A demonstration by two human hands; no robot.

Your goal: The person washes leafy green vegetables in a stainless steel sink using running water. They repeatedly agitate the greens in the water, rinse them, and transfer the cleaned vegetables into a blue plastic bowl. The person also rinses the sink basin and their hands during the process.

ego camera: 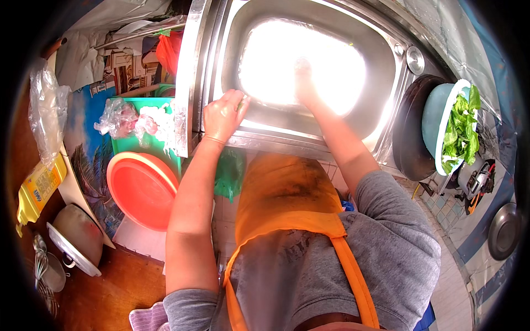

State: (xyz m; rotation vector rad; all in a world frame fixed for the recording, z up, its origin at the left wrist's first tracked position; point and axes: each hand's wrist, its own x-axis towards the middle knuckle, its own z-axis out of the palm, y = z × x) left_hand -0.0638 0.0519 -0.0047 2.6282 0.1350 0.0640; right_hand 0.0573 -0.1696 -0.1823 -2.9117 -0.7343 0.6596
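My left hand (pixel 225 113) is at the front left corner of the stainless steel sink (pixel 377 78), fingers curled around a small green scrap (pixel 241 104), perhaps a bit of leaf. Down inside the basin is my right hand (pixel 303 70), almost washed out by strong glare. Whether it holds anything is hidden in that brightness. A tiny yellow-green fleck (pixel 351 44) sticks to the basin's far right wall. On the right, a pale blue plastic basin (pixel 432 111) with green leafy vegetables (pixel 461 128) rests over a dark round pan (pixel 408 128).
A metal sink strainer (pixel 415 60) sits on the back right rim. At the left are an orange-red plastic basin (pixel 143 190), a green crate (pixel 143 103) with plastic bags, a lidded pot (pixel 78 238) and a yellow bottle (pixel 41 188). A green bag (pixel 230 173) hangs below the sink.
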